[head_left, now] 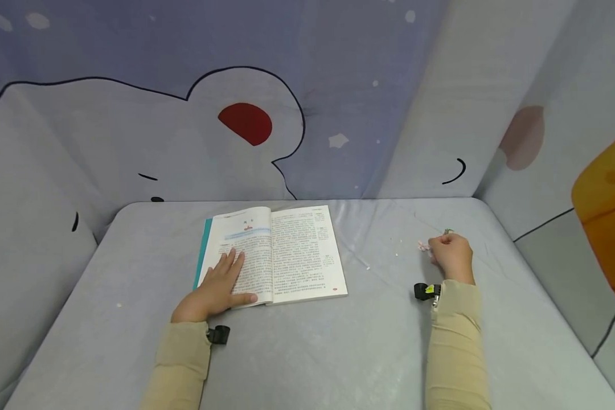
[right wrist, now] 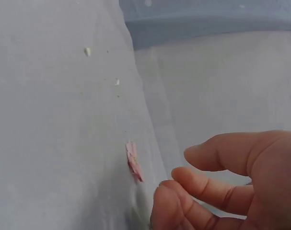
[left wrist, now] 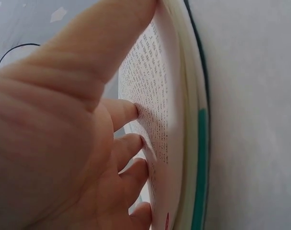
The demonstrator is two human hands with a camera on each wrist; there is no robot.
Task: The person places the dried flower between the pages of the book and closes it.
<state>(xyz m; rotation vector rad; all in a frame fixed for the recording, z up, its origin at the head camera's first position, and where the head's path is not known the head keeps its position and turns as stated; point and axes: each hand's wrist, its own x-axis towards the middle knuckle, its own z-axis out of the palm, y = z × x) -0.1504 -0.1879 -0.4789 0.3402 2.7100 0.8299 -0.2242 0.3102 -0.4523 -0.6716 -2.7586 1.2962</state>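
An open book (head_left: 302, 256) with printed pages and a teal cover edge lies on the table. My left hand (head_left: 215, 290) rests on its left page, fingers spread and thumb near the lower edge. In the left wrist view, the fingertips touch the printed page (left wrist: 152, 91). To the right, my right hand (head_left: 452, 256) is low over the table with bent fingers. The right wrist view shows a gap between thumb and forefinger with nothing in it. A small crumpled pink piece (right wrist: 133, 162) lies by the fingertips. A small green bit (head_left: 448, 231) shows just beyond the hand.
Tiny pale crumbs (head_left: 368, 267) are scattered between the book and my right hand. A grey-white cloth covers the table (head_left: 328, 353). Printed fabric walls (head_left: 359, 102) rise behind and at the sides, with an orange shape (head_left: 610, 210) at the right.
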